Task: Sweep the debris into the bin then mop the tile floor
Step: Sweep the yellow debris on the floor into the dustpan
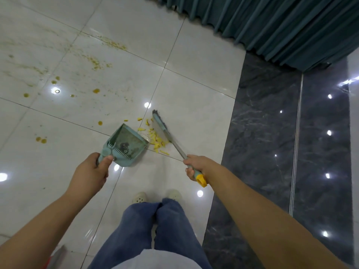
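A teal dustpan (pixel 127 141) rests on the white tile floor (pixel 194 78), its mouth facing right. My left hand (pixel 93 170) grips its handle. My right hand (pixel 195 166) holds the broom handle, which has a yellow end cap. The broom head (pixel 160 123) stands on the floor just right of a pile of yellow debris (pixel 156 137). That pile lies between the broom and the dustpan's mouth. Yellow-brown drops and smears (pixel 96 91) spread over the tiles to the left and further away.
A dark marble strip (pixel 262 133) runs along the right of the white tiles. Teal curtains (pixel 272 22) hang at the top right. My legs in blue jeans and light shoes (pixel 139 198) stand below the dustpan. A small grey and red object sits at the bottom left edge.
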Motion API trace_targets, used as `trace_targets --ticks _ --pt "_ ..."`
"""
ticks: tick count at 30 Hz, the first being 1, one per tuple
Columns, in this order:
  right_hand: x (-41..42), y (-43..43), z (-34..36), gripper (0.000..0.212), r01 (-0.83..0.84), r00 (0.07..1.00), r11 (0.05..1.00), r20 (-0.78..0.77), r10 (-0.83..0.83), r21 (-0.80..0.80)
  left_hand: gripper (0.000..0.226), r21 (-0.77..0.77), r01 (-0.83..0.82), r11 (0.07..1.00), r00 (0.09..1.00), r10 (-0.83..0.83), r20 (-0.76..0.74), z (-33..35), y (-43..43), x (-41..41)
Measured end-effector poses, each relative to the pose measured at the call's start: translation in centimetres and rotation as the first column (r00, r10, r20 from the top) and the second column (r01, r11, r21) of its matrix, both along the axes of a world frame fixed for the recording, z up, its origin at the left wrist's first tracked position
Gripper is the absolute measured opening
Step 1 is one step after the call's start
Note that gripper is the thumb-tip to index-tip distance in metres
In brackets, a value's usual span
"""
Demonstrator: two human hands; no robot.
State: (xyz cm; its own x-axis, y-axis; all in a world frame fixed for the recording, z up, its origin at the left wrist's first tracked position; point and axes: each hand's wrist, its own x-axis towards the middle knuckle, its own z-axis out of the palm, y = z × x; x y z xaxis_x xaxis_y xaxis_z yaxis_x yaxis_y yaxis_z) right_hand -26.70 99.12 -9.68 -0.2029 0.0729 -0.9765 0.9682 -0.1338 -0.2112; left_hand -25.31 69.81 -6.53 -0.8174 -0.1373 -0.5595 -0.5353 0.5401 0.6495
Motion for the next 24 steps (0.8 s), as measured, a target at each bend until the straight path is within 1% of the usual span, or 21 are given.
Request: trace_targets --ticks 3,5,10,13,16,20,23,24 --pt "-2.0 1.3 -0.2 0.042 -0.047 0.999 0.997 -0.02 0.048 0.065 0.036 -0.006 -0.051 0.999 0.999 0.051 0.003 0.3 -0.3 0.5" --pt "-3.8 2.0 -0.7 0.042 -0.042 0.998 0.996 -0.032 0.045 0.084 0.035 -0.017 -0.086 0.996 0.996 0.086 0.003 0.4 -0.3 0.8" --pt "-7.9 2.3 -2.8 0.018 -0.067 0.998 0.996 0.01 0.066 0.06 0.036 -0.077 -0.166 0.983 0.985 0.168 0.025 0.4 0.0 1.3" --pt "-9.0 1.5 -3.2 0.014 -0.2 0.979 0.979 0.049 0.198 0.043 0.034 -0.081 -0.247 0.966 0.968 0.25 0.028 0.2 0.7 1.3" --pt "-9.7 1.6 -3.0 0.017 -0.314 0.948 0.949 0.063 0.313 0.015 0.031 -0.072 -0.319 0.945 0.947 0.321 0.014 0.2 1.8 1.0" --pt "-10.8 2.1 -1.9 0.022 -0.491 0.871 0.868 0.02 0.491 0.069 0.029 -0.055 -0.415 0.908 0.909 0.416 0.011 0.3 2.9 0.7" --pt "-12.1 1.7 -1.5 0.04 -0.64 0.761 0.759 -0.039 0.648 0.121 0.031 -0.041 -0.483 0.875 0.875 0.483 -0.002 0.4 3.2 1.1" --pt "-12.9 1.4 -1.6 0.043 -0.675 0.726 0.724 -0.047 0.686 0.142 0.032 -0.039 -0.507 0.861 0.862 0.507 -0.002 0.4 3.3 1.4"
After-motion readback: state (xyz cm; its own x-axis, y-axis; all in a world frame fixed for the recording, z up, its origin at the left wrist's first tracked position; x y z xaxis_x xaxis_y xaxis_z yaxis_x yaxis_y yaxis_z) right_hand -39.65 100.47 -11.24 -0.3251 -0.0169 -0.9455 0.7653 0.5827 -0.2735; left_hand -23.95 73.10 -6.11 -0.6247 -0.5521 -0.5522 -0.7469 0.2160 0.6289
